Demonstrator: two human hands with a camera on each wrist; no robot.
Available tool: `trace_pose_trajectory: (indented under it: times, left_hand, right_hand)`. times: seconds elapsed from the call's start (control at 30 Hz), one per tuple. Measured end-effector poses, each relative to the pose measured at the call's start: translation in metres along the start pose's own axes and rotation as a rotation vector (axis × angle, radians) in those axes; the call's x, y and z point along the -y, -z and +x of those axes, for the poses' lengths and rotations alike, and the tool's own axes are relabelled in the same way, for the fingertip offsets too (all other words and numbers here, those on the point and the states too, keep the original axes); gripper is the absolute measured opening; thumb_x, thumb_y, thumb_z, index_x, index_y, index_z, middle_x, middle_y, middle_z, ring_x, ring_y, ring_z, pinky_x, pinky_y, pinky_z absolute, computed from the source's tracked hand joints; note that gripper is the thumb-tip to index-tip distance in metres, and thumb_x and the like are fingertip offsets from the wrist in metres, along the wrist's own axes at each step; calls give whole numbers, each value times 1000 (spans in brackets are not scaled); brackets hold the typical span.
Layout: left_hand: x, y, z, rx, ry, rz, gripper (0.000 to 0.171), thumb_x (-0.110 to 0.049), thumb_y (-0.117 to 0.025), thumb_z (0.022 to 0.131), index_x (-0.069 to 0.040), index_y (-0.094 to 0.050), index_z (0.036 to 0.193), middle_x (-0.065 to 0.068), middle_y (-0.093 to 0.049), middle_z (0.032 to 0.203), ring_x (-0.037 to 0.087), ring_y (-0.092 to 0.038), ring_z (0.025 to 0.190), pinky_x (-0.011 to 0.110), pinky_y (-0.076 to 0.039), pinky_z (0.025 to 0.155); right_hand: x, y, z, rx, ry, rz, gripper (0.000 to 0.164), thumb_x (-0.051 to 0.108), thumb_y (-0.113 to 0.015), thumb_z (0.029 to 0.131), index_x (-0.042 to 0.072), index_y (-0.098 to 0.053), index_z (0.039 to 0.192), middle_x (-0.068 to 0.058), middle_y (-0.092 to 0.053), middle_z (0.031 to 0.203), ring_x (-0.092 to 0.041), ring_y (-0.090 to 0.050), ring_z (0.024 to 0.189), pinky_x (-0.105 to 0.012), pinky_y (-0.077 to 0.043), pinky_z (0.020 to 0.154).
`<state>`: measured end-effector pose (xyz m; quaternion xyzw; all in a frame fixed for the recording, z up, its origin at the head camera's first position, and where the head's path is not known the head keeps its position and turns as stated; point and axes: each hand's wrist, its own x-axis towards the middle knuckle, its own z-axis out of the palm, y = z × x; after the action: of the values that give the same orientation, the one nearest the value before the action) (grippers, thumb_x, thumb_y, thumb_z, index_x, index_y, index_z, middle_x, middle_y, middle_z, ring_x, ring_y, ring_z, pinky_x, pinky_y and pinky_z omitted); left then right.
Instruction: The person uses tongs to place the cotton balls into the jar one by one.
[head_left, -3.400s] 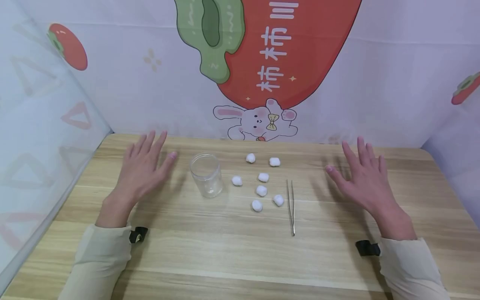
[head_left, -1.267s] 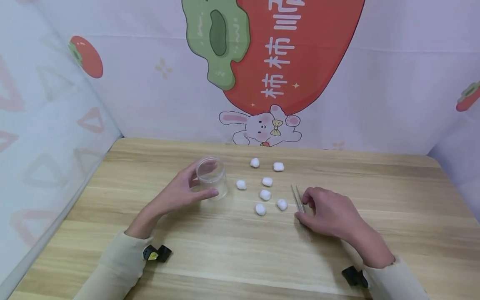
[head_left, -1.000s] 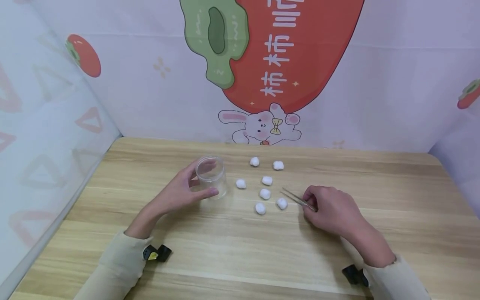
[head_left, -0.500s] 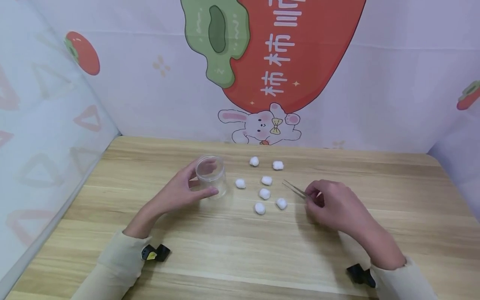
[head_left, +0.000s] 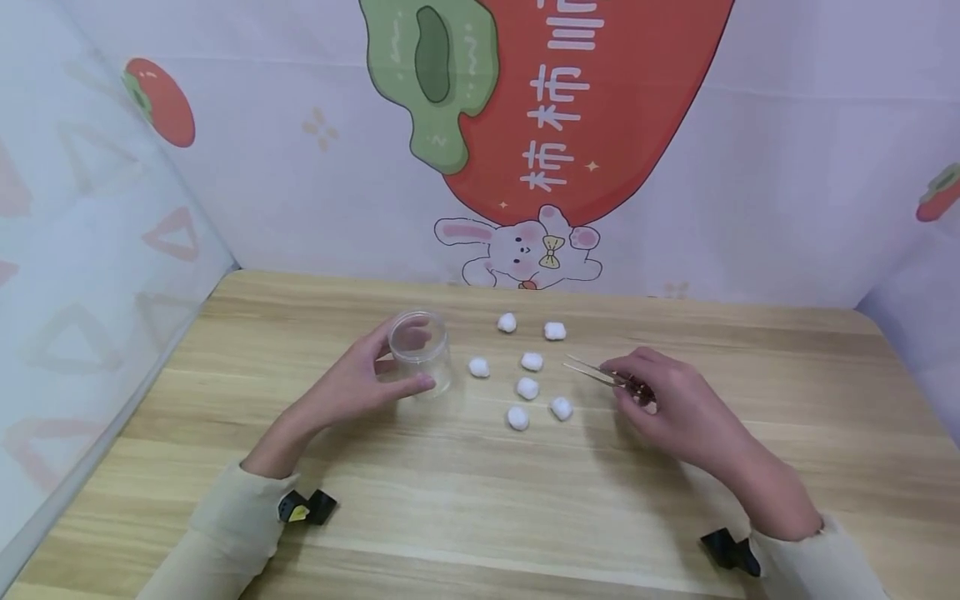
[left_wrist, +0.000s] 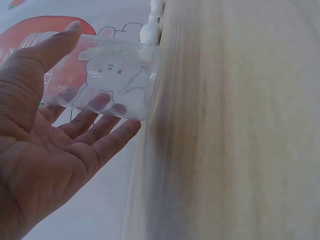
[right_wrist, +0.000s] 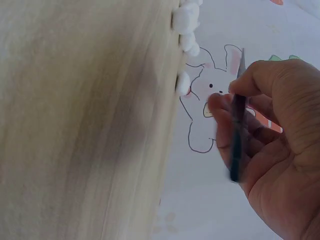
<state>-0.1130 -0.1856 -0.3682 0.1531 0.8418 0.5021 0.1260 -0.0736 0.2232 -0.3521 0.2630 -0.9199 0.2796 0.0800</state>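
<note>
Silver metal tweezers [head_left: 592, 377], earlier lying on the pale wood table [head_left: 450, 500], are pointing left from the right hand's [head_left: 678, 408] pinch, near seven white cotton balls [head_left: 528, 388]; the left hand [head_left: 360, 379] is gripping the clear cylindrical jar [head_left: 433, 362] to their left.

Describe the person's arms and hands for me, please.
The left hand and right hand are bare. The left sleeve and right sleeve are beige. The left device and right device by the cuffs are black, the left partly yellow.
</note>
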Motion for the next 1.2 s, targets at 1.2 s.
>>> trace_pose_trajectory:
  times: [1.2]
  left_hand:
    - [0, -1, -1, 31, -7, -37, 75, -30, -88, 89, -36, -45, 151, 2, -57, 153, 27, -54, 147, 47, -51, 120]
  right_hand:
    - [7, -7, -17, 65, -14, -34, 20, 4, -82, 88, 18, -80, 101, 11, -75, 92, 6, -60, 77, -22, -58, 66]
